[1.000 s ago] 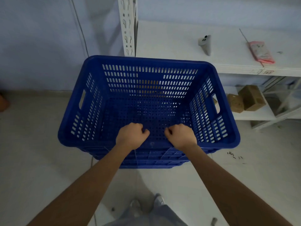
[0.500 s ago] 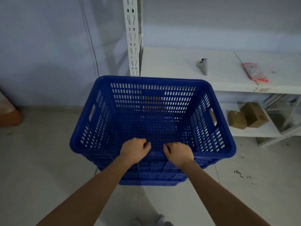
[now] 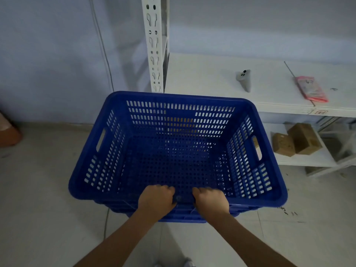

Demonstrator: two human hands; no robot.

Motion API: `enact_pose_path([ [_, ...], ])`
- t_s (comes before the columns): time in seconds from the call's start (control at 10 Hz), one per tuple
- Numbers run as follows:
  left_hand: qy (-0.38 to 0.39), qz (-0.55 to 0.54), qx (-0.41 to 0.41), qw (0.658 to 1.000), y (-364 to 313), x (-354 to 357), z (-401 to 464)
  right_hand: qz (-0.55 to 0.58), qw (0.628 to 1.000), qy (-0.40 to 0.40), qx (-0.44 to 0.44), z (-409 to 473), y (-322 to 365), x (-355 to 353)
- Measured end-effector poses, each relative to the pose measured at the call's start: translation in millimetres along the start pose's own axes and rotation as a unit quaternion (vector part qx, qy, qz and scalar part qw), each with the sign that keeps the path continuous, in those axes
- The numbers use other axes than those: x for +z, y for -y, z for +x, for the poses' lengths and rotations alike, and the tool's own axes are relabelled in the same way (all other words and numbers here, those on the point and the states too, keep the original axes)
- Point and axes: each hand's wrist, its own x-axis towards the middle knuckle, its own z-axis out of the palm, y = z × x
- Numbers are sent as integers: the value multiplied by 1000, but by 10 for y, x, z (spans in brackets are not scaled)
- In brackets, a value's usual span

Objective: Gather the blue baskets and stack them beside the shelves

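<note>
A large blue basket (image 3: pixel 173 151) with slotted walls fills the middle of the head view, nested on top of other blue baskets (image 3: pixel 181 217) whose rims show just below it. My left hand (image 3: pixel 156 199) and my right hand (image 3: pixel 211 201) both grip the near rim, close together at its middle. The stack stands on the floor next to the white shelves (image 3: pixel 221 83), at the foot of their upright post (image 3: pixel 154 45). The basket is empty inside.
On the shelf top lie a grey cone-shaped object (image 3: pixel 244 79) and a pink packet (image 3: pixel 311 89). Two brown cardboard boxes (image 3: pixel 296 140) sit on the lower shelf. A cable (image 3: pixel 102 45) runs down the wall. A brown object (image 3: pixel 8 134) lies at far left.
The view has pulled back and up; the basket now sits lower in the frame. Both hands keep the same grip on the near rim.
</note>
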Motion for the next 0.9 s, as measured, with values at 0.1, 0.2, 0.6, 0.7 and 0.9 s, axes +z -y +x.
enact_pose_path([
  [0.1, 9, 13, -7, 1000, 30, 31, 97, 25, 1000, -5, 16, 54, -41, 96],
  [0.2, 38, 14, -24, 999, 1, 34, 75, 13, 1000, -8, 21, 49, -33, 79],
  [0.6, 148, -184, -30, 971, 100, -186, -11, 73, 995, 61, -9, -69, -6, -103],
  [0.7, 172, -267, -92, 944, 177, -358, 94, 82, 988, 129, -18, -49, -25, -207],
  [0.9, 122, -146, -101, 977, 472, -1052, 462, 168, 971, 168, 9, -263, -50, -757],
])
